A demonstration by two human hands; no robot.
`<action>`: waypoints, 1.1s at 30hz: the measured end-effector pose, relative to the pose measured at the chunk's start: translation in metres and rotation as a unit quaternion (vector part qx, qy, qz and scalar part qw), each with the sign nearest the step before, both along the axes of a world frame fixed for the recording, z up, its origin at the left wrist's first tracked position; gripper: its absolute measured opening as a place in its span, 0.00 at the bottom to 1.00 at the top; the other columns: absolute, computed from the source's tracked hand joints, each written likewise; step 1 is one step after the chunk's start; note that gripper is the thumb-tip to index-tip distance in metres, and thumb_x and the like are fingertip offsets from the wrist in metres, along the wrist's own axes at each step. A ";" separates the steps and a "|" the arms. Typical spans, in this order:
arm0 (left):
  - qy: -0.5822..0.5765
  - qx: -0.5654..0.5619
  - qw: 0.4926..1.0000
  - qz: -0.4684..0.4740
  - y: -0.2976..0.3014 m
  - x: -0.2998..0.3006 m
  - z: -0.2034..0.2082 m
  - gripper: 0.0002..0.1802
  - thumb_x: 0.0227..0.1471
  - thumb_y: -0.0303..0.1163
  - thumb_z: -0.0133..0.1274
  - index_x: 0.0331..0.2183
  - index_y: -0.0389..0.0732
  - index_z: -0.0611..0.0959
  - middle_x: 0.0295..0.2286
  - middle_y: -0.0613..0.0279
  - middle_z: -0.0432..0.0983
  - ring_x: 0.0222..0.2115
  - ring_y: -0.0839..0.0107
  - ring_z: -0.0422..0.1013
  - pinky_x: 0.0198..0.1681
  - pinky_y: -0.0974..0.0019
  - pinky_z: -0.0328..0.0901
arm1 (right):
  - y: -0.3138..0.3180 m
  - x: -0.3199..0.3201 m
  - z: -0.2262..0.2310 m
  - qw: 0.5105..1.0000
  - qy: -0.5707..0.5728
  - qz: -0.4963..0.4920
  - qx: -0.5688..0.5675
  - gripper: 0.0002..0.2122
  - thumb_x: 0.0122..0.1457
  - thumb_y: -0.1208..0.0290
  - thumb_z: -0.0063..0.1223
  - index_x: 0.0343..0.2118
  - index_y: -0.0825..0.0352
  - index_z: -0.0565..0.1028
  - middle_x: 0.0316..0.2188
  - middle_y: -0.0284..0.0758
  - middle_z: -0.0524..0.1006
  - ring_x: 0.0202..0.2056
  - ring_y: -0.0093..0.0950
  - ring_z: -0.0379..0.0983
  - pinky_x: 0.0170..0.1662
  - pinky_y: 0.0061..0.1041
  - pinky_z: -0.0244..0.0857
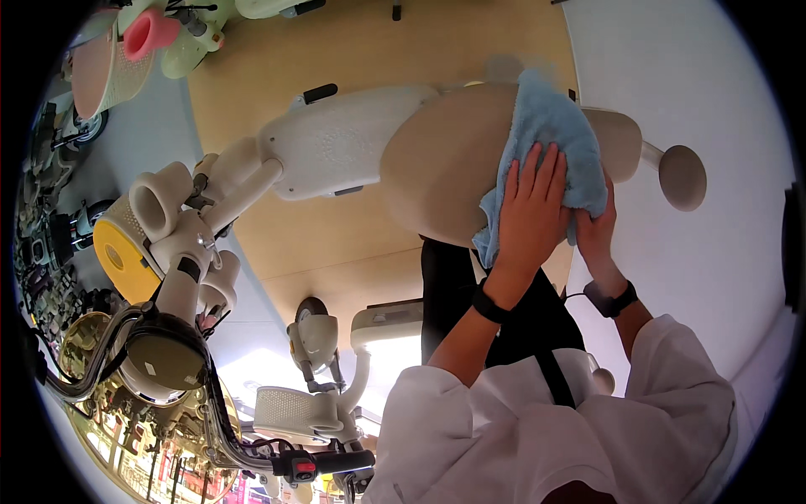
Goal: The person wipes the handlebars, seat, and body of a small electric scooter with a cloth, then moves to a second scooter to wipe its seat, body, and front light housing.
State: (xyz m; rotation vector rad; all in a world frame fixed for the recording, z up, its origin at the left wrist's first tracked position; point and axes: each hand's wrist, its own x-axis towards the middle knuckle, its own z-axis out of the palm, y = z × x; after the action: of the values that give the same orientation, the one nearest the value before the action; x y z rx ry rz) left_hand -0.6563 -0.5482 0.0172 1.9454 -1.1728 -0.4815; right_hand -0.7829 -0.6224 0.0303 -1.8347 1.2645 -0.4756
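Note:
A light blue cloth [546, 118] is draped over the right part of a beige scooter seat [449, 160]. My left hand [533, 202] lies flat on the cloth with its fingers stretched out, pressing it against the seat. At the cloth's right edge is my right hand [598, 237], its thumb and fingers around the fabric; some of its fingers are hidden. A second, smaller beige seat pad [613, 144] adjoins the cloth on the right. Both wrists wear black bands.
The scooter's cream footboard [344, 139] runs left to its handlebar [336, 462], headlight [168, 363] and yellow-fronted basket [122, 260]. A round beige pad [682, 178] sticks out right. Another cream scooter [315, 340] stands nearby. A pink basket [96, 76] is upper left.

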 end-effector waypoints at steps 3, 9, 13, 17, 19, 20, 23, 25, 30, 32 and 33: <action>0.022 0.022 0.999 -0.015 0.049 -0.021 -0.009 0.35 0.44 0.35 0.53 0.56 0.37 0.70 0.58 0.57 0.62 0.61 0.55 0.55 0.61 0.47 0.50 | 0.047 -0.027 -0.006 0.991 0.061 0.063 -0.098 0.29 0.52 0.70 0.54 0.59 0.69 0.63 0.62 0.47 0.58 0.63 0.45 0.52 0.64 0.43 0.47; -0.023 0.072 0.990 0.119 0.118 -0.010 -0.026 0.30 0.48 0.31 0.48 0.55 0.37 0.71 0.57 0.57 0.63 0.59 0.54 0.58 0.61 0.48 0.51 | 0.072 0.028 -0.005 0.926 0.165 0.296 -0.165 0.30 0.46 0.59 0.61 0.55 0.59 0.71 0.63 0.48 0.55 0.64 0.52 0.48 0.63 0.58 0.38; 0.064 -0.081 0.952 0.289 0.096 0.043 -0.026 0.31 0.45 0.28 0.45 0.54 0.36 0.71 0.56 0.56 0.66 0.59 0.51 0.58 0.61 0.44 0.50 | 0.057 0.118 0.004 0.930 0.078 0.326 -0.150 0.31 0.43 0.60 0.62 0.55 0.58 0.71 0.62 0.42 0.59 0.64 0.46 0.51 0.64 0.58 0.36; 0.109 -0.050 0.962 0.245 0.062 0.075 -0.007 0.33 0.43 0.27 0.46 0.55 0.34 0.69 0.56 0.55 0.65 0.59 0.50 0.57 0.61 0.40 0.47 | 0.012 0.132 0.013 0.907 0.133 0.364 -0.168 0.29 0.42 0.63 0.61 0.53 0.60 0.72 0.62 0.36 0.61 0.64 0.40 0.52 0.64 0.57 0.35; -0.011 0.070 0.987 0.142 0.035 0.068 0.009 0.34 0.42 0.28 0.47 0.55 0.35 0.69 0.57 0.55 0.64 0.60 0.51 0.57 0.62 0.38 0.44 | -0.005 0.107 0.007 0.916 0.132 0.325 -0.196 0.29 0.43 0.63 0.61 0.52 0.61 0.72 0.62 0.37 0.60 0.65 0.41 0.51 0.64 0.58 0.34; -0.017 0.072 0.989 0.130 0.027 0.057 0.011 0.35 0.42 0.29 0.48 0.56 0.36 0.69 0.57 0.56 0.64 0.60 0.51 0.57 0.62 0.38 0.43 | -0.010 0.092 0.001 0.922 0.125 0.292 -0.221 0.28 0.44 0.63 0.61 0.52 0.62 0.72 0.63 0.37 0.60 0.65 0.41 0.51 0.64 0.58 0.34; 0.028 0.020 0.993 0.112 0.015 0.014 0.002 0.36 0.40 0.31 0.47 0.56 0.38 0.70 0.57 0.56 0.64 0.61 0.51 0.56 0.63 0.37 0.41 | -0.003 0.045 -0.001 0.936 0.130 0.219 -0.245 0.27 0.47 0.61 0.59 0.52 0.63 0.72 0.62 0.37 0.60 0.65 0.42 0.50 0.64 0.58 0.35; 0.025 0.015 0.996 0.090 0.027 -0.016 -0.009 0.35 0.41 0.31 0.47 0.56 0.38 0.70 0.57 0.56 0.64 0.61 0.51 0.55 0.63 0.37 0.41 | 0.014 0.009 -0.013 0.950 0.097 0.191 -0.226 0.27 0.48 0.60 0.59 0.52 0.63 0.72 0.62 0.38 0.61 0.65 0.43 0.51 0.64 0.58 0.36; 0.002 0.100 0.993 0.064 0.091 -0.041 -0.020 0.34 0.49 0.36 0.47 0.58 0.37 0.66 0.59 0.52 0.61 0.62 0.47 0.52 0.62 0.38 0.41 | 0.056 -0.006 0.004 0.938 0.169 0.247 -0.176 0.27 0.46 0.59 0.61 0.52 0.60 0.73 0.63 0.37 0.60 0.65 0.40 0.52 0.65 0.53 0.38; -0.060 0.105 0.982 0.148 0.111 -0.035 -0.026 0.31 0.57 0.44 0.43 0.57 0.36 0.67 0.58 0.48 0.60 0.61 0.47 0.53 0.62 0.39 0.43 | 0.063 0.017 0.000 0.934 0.139 0.301 -0.134 0.26 0.45 0.59 0.62 0.51 0.57 0.74 0.62 0.36 0.61 0.64 0.39 0.53 0.65 0.52 0.38; -0.080 0.094 0.978 0.171 0.118 -0.031 -0.030 0.34 0.59 0.49 0.42 0.58 0.34 0.65 0.58 0.44 0.59 0.61 0.42 0.51 0.62 0.38 0.42 | 0.066 0.029 -0.003 0.931 0.113 0.326 -0.123 0.26 0.45 0.58 0.62 0.50 0.55 0.74 0.62 0.37 0.61 0.64 0.39 0.53 0.65 0.51 0.37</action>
State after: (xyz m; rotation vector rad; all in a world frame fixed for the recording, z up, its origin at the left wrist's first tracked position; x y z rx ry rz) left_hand -0.6874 -0.4305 -0.0131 2.3297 -0.8858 -0.2641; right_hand -0.7542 -0.5563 0.0274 -2.4310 0.6748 -0.0518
